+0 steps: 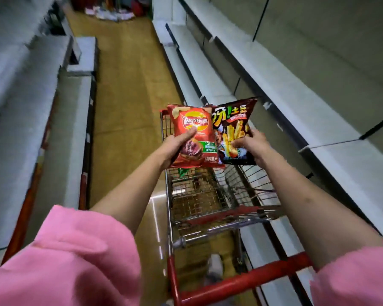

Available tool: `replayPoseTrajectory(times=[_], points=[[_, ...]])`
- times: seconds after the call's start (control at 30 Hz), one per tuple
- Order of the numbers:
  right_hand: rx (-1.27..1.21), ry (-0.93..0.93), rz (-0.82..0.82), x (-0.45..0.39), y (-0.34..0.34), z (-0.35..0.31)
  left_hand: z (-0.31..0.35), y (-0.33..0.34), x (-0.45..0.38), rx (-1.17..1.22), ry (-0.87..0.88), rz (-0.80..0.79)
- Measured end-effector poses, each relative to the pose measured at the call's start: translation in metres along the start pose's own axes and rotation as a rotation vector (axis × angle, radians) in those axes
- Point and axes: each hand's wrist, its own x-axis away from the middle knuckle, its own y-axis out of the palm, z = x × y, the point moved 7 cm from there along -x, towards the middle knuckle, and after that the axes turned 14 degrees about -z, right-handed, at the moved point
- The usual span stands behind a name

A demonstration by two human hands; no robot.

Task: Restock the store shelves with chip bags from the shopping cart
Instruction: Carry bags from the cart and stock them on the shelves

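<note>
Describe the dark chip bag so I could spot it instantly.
Above the wire shopping cart, two hands each hold up a bag. The right hand grips the dark chip bag. Unlike the red bag beside it, it is brown-black and pictures yellow fries.

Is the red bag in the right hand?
No, the left hand grips the red bag, while the right hand holds the dark bag.
</note>
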Motion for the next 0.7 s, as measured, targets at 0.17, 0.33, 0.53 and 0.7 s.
replayPoseTrajectory(times=[0.17,0.33,0.53,0.7], points=[[-0.252,-0.113,-0.065,0.063,-0.011,-0.037,0.04,0.026,0.026,-0.012,0.103,-0.085],[-0.318,-0.147,-0.078,0.112,-0.032,-0.043,0.064,0.074,0.046,-0.042,0.121,-0.197],[-0.291,-0.137,-0.124,0.18,-0.057,-0.038,0.063,0.141,0.068,-0.054,0.11,-0.329],[-0.348,-0.169,0.031,0.248,-0.095,-0.017,0.059,0.214,0.094,-0.129,0.072,-0.46]])
